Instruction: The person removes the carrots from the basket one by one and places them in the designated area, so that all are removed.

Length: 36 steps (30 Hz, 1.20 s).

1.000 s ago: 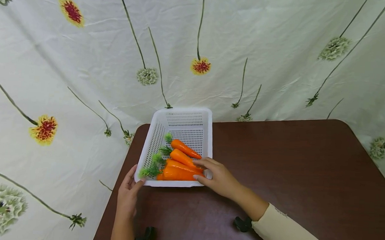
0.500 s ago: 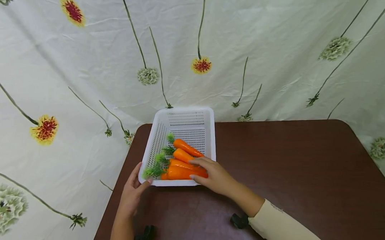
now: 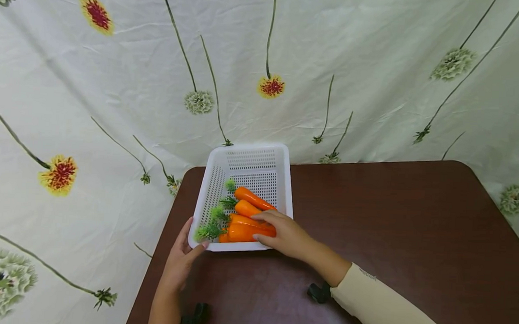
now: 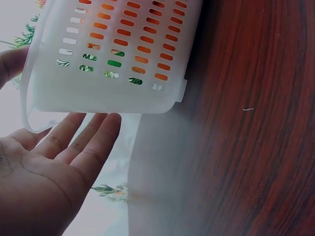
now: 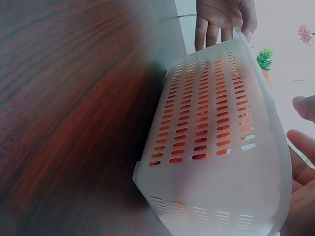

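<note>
Head view, items listed left to right against the white perforated basket (image 3: 246, 173).

Left hand (image 3: 177, 265): at the basket's near-left corner, thumb on the rim, fingers straight and under or along the outer wall. Left wrist view shows the palm (image 4: 44, 162) open, fingertips touching the basket's underside (image 4: 113, 59); fingers spread loosely, not curled.

Basket: rectangular, slotted walls and floor, standing at the far-left part of a dark red-brown wooden table (image 3: 391, 226), its far end reaching the table's edge. Both wrist views show it raised off the tabletop on its near side, tilted.

Toy carrots (image 3: 248, 214): four or so, orange with green tufted tops, lying inside the basket's near half, tops toward the basket's left wall, tips toward its right wall. Orange shows through the slots in the wrist views.

Right hand (image 3: 284, 234): at the basket's near-right corner, fingers reaching over the rim and resting on the carrot tips, thumb low against the near wall. Fingers bent gently round the rim. Right wrist view shows only fingertips (image 5: 300, 147) by the basket's rim (image 5: 266, 113), so how tight the hold is cannot be told.

Cream sleeve (image 3: 383, 307): covers the right forearm, right of the basket.

Floral cloth (image 3: 115, 78): white, printed with stemmed flowers, behind and left of the basket.
</note>
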Motion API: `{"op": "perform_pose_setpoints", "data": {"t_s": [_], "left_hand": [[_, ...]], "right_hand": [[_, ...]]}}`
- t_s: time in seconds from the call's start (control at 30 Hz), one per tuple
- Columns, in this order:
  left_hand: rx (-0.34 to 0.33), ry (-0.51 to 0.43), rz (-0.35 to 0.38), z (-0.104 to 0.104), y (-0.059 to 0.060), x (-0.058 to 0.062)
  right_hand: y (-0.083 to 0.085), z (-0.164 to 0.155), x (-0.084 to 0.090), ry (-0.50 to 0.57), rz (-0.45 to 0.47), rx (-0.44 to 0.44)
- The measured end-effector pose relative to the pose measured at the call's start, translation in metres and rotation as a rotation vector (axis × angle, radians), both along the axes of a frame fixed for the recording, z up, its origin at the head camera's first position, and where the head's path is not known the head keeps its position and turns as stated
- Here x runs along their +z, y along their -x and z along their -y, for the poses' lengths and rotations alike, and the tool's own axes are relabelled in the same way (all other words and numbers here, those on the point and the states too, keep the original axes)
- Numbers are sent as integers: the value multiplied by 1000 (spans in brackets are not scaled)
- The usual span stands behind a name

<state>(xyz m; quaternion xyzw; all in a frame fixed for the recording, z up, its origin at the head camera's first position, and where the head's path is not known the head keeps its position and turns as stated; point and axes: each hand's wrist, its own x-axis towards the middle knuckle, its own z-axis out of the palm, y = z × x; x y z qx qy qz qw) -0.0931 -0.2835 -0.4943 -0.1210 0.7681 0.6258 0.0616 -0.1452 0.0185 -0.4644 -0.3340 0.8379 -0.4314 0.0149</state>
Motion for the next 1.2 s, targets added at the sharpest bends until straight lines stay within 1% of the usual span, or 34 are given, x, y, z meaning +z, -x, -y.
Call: {"op": "perform_pose_setpoints", "data": {"t_s": [0.1, 0.27, 0.47, 0.73, 1.0, 1.1, 1.2], "left_hand": [[-5, -1, 9, 1, 0, -1], [-6, -16, -1, 1, 0, -3], [-11, -30, -9, 3, 0, -4], [-18, -45, -18, 4, 0, -5], [-4, -38, -6, 2, 1, -5], [-5, -38, -9, 2, 1, -5], [-7, -40, -14, 2, 0, -6]], "right_hand": [[3, 4, 0, -16, -1, 16], [5, 10, 1, -24, 9, 48], [9, 18, 1, -52, 36, 55], [14, 28, 0, -64, 93, 60], [21, 36, -1, -73, 169, 70], [20, 37, 0, -91, 179, 72], [18, 37, 0, -111, 160, 75]]}}
